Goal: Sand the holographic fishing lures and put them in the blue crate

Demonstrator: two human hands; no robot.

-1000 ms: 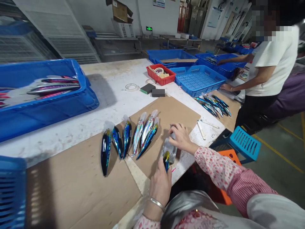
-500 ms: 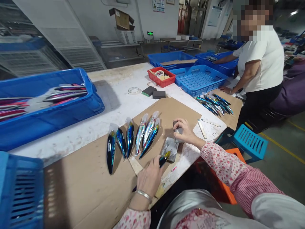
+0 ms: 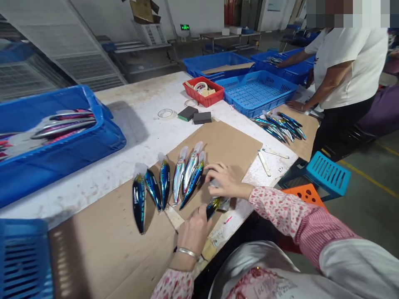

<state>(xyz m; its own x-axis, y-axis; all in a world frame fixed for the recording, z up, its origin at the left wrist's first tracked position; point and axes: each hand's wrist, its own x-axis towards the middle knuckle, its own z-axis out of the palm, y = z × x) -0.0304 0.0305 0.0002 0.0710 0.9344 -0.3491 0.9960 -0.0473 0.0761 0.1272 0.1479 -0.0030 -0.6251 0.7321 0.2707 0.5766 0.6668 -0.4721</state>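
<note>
My left hand (image 3: pixel 193 227) is closed around a dark blue fishing lure (image 3: pixel 213 207), whose yellowish end shows past the fingers. Just above that end, my right hand (image 3: pixel 222 180) has curled fingers around a small grey sanding block (image 3: pixel 214 183), mostly hidden by the hand. Under the lure's tip lies another grey block (image 3: pixel 225 205), largely covered. Several finished-looking lures with clear lips rest in a row on the cardboard (image 3: pixel 230 139), among them a dark blue lure (image 3: pixel 139 203) at the left and a silver lure (image 3: pixel 179 176).
Two dark sanding sponges (image 3: pixel 202 118) and a tape roll (image 3: pixel 165 113) lie beyond the cardboard. A red bin (image 3: pixel 212 99) and blue crates (image 3: pixel 258 109) stand behind. At left is a blue bin (image 3: pixel 102 137) of lures. A co-worker (image 3: pixel 346 70) stands at right near piled lures (image 3: pixel 282 126).
My right hand has moved down and left with the grey sanding block, closer to the lure's yellowish end. My left hand keeps its hold on the lure. The view has shifted slightly.
</note>
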